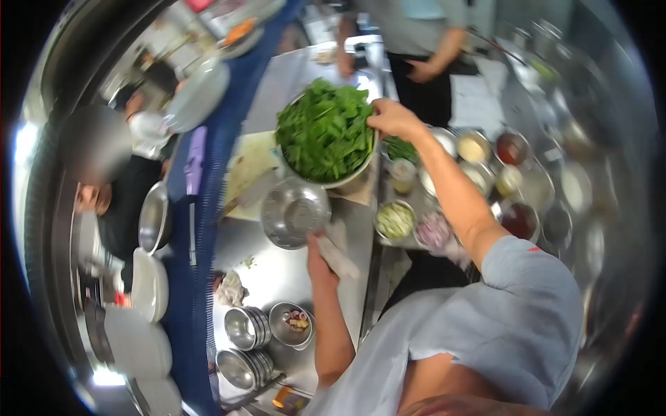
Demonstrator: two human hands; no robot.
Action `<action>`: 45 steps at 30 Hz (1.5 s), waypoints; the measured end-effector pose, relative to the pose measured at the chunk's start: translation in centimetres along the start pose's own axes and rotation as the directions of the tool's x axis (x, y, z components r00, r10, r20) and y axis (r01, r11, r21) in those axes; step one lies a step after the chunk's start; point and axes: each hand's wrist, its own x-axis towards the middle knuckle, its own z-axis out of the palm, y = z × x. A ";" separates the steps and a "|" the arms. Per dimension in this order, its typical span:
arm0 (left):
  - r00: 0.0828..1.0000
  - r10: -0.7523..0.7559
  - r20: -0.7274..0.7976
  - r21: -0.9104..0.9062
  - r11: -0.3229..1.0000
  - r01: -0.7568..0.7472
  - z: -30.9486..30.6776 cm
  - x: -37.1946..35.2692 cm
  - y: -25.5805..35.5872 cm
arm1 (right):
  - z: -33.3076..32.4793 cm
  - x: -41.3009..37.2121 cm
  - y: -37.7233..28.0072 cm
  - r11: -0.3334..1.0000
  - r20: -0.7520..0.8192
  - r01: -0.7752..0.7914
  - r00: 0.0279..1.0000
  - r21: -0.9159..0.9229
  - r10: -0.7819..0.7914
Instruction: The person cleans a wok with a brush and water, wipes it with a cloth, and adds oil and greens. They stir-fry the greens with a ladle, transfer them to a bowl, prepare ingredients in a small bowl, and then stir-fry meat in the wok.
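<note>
In the head view, the leafy greens (325, 132) fill a large bowl (357, 174) on the far side, a round heap with no long axis. The right hand (395, 120) is nearer to them, its fingers grasping the bowl's right rim. The left hand (319, 267) grips the near rim of a metal bowl (295, 211), which lies between that hand and the greens; whether the bowls touch cannot be told.

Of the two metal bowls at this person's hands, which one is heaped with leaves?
The large bowl at the right hand: green leaves mound above its rim. The smaller bowl at the left hand shows none.
</note>
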 end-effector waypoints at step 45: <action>0.221 0.090 0.971 0.192 0.251 -0.949 52.1 -53.5 -47.3 | -18.3 -95.4 16.0 0.075 -0.962 -0.988 0.151 -0.138 0.225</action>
